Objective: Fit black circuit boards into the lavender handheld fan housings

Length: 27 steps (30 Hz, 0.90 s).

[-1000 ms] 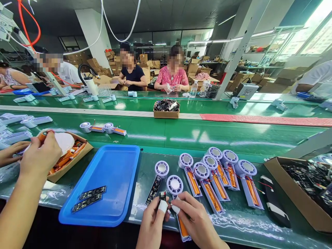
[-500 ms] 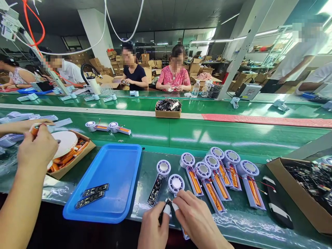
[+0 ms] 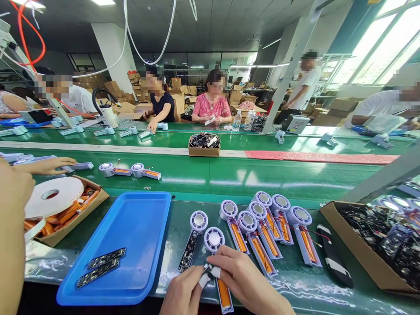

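Observation:
My left hand (image 3: 185, 286) is closed on a small black circuit board (image 3: 206, 267), mostly hidden between the fingers. Against it, my right hand (image 3: 244, 278) pinches something too small to make out. White covers show on the thumb tips. Under my hands lies a lilac handheld fan (image 3: 214, 239), an orange battery (image 3: 225, 294) in its handle. Just left of it, another fan (image 3: 198, 221) has a black circuit board (image 3: 189, 251) along its handle. Several fans with orange batteries (image 3: 260, 256) lie to the right.
A blue tray (image 3: 141, 245) at left holds two circuit boards (image 3: 106, 253). Beyond it, a carton (image 3: 75, 218) contains orange batteries under a white tape roll (image 3: 70, 192). At right stand a black pouch (image 3: 334, 258) and a carton of boards (image 3: 357, 267). A co-worker's arm (image 3: 42, 166) reaches in from the left.
The view has shifted, so the table things sit further left. My hands have come closer together over the fan, covering more of the board. The co-worker's raised hand at left has moved toward the edge.

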Motion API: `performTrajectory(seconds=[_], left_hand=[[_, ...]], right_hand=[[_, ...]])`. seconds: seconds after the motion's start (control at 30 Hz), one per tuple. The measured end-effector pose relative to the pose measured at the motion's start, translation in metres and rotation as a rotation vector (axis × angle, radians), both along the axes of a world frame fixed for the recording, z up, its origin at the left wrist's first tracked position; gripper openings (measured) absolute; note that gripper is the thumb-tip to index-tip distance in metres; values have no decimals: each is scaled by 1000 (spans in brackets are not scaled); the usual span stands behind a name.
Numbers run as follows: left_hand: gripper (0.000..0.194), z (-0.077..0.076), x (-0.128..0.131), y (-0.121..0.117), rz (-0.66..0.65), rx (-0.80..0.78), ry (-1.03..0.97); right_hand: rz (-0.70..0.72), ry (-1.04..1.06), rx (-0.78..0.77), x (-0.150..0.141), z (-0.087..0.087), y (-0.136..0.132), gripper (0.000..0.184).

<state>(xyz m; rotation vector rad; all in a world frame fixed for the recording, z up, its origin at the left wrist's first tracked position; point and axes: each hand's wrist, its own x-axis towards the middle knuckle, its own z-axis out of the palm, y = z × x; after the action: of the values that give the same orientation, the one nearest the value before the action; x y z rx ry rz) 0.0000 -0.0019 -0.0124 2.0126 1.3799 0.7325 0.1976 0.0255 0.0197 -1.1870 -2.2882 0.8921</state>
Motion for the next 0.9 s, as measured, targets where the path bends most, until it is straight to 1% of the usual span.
performTrajectory(seconds=[0.1, 0.23, 0.37, 0.43, 0.5, 0.57, 0.6, 0.7, 0.77, 0.83, 0.9], left_hand=[[24, -3, 1, 4, -30, -38, -25], [23, -11, -1, 8, -29, 3, -14], [25, -14, -3, 6, -25, -44, -21], [30, -15, -1, 0, 25, -79, -27], [35, -17, 3, -7, 131, -120, -3], [37, -19, 7, -15, 235, -159, 31], [38, -20, 10, -18, 273, -172, 38], [40, -18, 15, -23, 324, -206, 3], [40, -15, 17, -23, 347, -226, -38], [43, -11, 19, -23, 367, -237, -77], [47, -8, 20, -22, 367, -237, -117]], right_hand=[[5, 81, 0, 2, -5, 3, 25], [-54, 105, 30, -4, -15, 2, 22], [-98, 105, -2, -2, -12, -3, 22], [-157, 136, -31, 6, -8, -8, 29], [-271, 118, -51, 17, -8, -14, 34], [-373, 16, -70, 28, -11, -21, 36], [-391, -42, -83, 31, -14, -24, 38], [-353, -126, -111, 31, -20, -32, 45], [-334, -105, -104, 27, -21, -32, 40], [-348, -64, -63, 23, -18, -29, 30], [-375, -28, 42, 21, -15, -24, 29]])
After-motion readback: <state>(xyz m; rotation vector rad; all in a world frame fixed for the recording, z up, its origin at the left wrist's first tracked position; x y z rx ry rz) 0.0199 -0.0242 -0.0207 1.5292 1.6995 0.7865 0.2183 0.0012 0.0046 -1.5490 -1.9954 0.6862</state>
